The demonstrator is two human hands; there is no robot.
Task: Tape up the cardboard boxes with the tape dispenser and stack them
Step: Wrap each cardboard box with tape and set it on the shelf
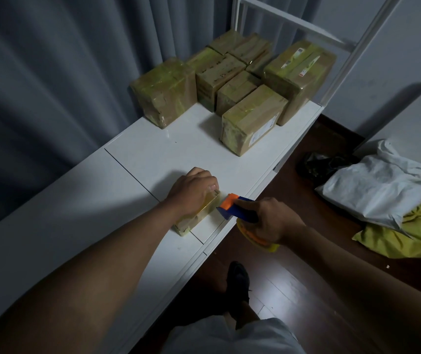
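Grey curtains [38,72] hang behind the white worktop [58,226] where I stand. My left hand [192,191] curls over a small cardboard box [191,221] near the front edge, holding it down. My right hand [272,221] is wrapped around the blue and orange tape dispenser [232,204], whose nose sits just beside the box's right end. Taped boxes [230,80] cluster at the far end. White and yellow bags [383,198] lie on the floor to my right.
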